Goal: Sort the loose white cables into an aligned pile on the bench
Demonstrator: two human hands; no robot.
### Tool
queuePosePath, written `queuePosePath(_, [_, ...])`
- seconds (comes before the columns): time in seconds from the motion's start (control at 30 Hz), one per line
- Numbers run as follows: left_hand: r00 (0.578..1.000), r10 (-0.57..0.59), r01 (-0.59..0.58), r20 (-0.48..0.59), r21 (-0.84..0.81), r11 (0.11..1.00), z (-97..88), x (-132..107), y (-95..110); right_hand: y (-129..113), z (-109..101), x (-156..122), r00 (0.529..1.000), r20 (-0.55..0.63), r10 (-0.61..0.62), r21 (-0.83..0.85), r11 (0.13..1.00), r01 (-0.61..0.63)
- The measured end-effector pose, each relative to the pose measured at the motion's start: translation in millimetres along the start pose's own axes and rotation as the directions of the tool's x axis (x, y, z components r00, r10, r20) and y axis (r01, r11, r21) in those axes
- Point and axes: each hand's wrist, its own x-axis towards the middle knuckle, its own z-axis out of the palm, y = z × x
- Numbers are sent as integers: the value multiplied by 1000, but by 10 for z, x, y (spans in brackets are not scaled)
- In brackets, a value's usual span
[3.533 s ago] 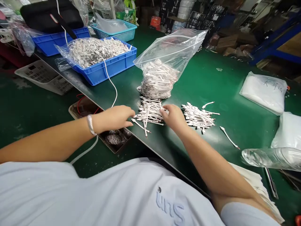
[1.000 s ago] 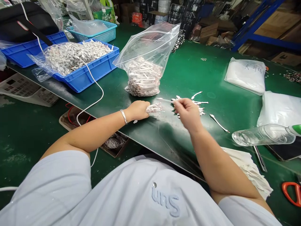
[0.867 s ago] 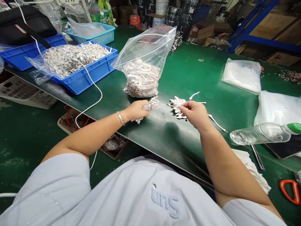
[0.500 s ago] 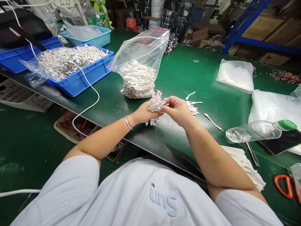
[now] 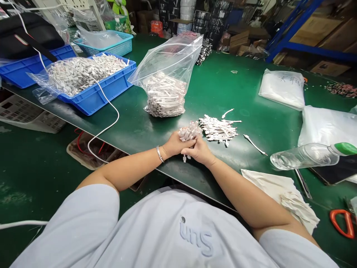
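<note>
The right grip (image 5: pixel 200 150) has dropped lower on the bundle of white cables (image 5: pixel 190 131), uncovering the loose pile (image 5: pixel 218 128) at right; this should steady the bundle from both sides. The left grip (image 5: pixel 176 143) is wrapped around the bundle; the right grip is curled around its right side, partly hidden. The bundle is over the surface (image 5: pixel 245 89), close to the near edge and nearer than the clear bag (image 5: pixel 166 93)
</note>
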Motion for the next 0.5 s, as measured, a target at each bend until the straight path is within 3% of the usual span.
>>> queuePosePath(0.07, [999,-29,29,24,-13,999,12,-11,11,-11,-43,-2,999,40,26,-37,999,-25])
queuePosePath(0.17, [1000,-12,12,12,-19,1000,62,-36,49,-55,-45,-22,997,-19,70,-39,997,-71])
queuePosePath(0.3, [974,205,-187,-94,167,968,104,-117,188,-226,82,-57,991,-126,-36,-20,999,33])
queuePosePath(0.4, [908,418,-400,16,326,856,51,-163,302,-367,152,-35,985,-75,-157,-100,984,149])
queuePosePath(0.5, [868,473,-493,151,380,783,-35,-136,288,-377,141,32,986,-29,-163,-186,970,155])
